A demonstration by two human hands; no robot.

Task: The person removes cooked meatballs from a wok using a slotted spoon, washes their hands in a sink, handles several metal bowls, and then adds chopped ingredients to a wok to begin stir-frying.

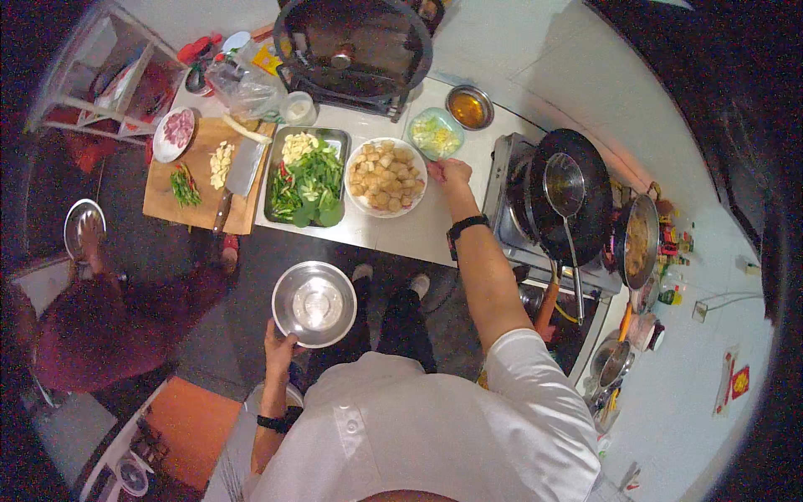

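My left hand [280, 347] grips the rim of an empty stainless steel bowl [315, 304], held over the floor below the counter. At the counter, my right hand [450, 171] touches or nearly touches the lower edge of a pale green dish [435, 133] of chopped scallion and garlic; its fingertips are partly hidden. Left of that hand stands a white plate of browned cubes [386, 177], beside a metal tray [307, 177] of green leaves, cut peppers and sliced garlic. A metal bowl of yellow-orange liquid [469, 108] sits behind the green dish.
A gas stove [502, 188] carries a black wok [580, 232] with a wire strainer [564, 184] over it. On the left, a cutting board [166, 211] bears a cleaver [244, 169], garlic and peppers, near a plate of raw meat [174, 134]. A co-worker in dark red [119, 326] stands left, hand in a metal bowl.
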